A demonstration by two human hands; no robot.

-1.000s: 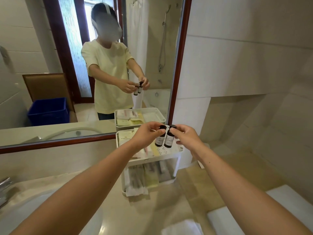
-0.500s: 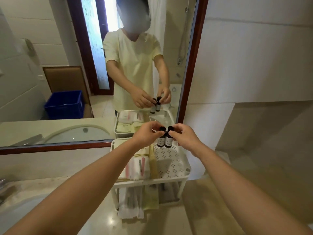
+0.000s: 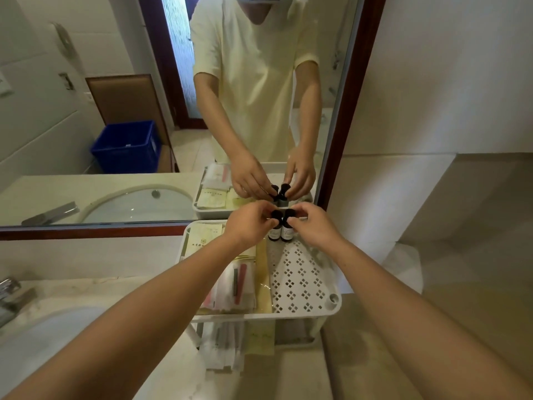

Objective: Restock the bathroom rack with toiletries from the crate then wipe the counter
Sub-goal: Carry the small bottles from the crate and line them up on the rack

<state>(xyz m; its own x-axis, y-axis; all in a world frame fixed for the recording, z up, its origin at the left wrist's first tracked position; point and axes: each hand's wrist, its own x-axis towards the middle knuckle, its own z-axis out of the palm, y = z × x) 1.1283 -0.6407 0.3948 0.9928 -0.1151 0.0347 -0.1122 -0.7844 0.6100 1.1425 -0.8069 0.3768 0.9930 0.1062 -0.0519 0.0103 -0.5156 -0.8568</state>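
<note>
Over the rack's (image 3: 305, 308) top tier, your left hand (image 3: 248, 228) and right hand (image 3: 313, 226) each pinch a dark-capped bottle (image 3: 274, 233); restocking; set both upright next.

I see a large mirror (image 3: 57, 82) in a dark red-brown wooden frame (image 3: 350, 105) filling the wall above the back edge of the counter (image 3: 288, 379). Pale, glossy wall tiles (image 3: 461, 67) rise to its right. A white washbasin (image 3: 57, 336) is sunk into the counter's left end, with a chrome tap (image 3: 11, 295) at its far-left rim. In the mirror, daylight glows through a frosted glass door panel (image 3: 178, 53).
</note>
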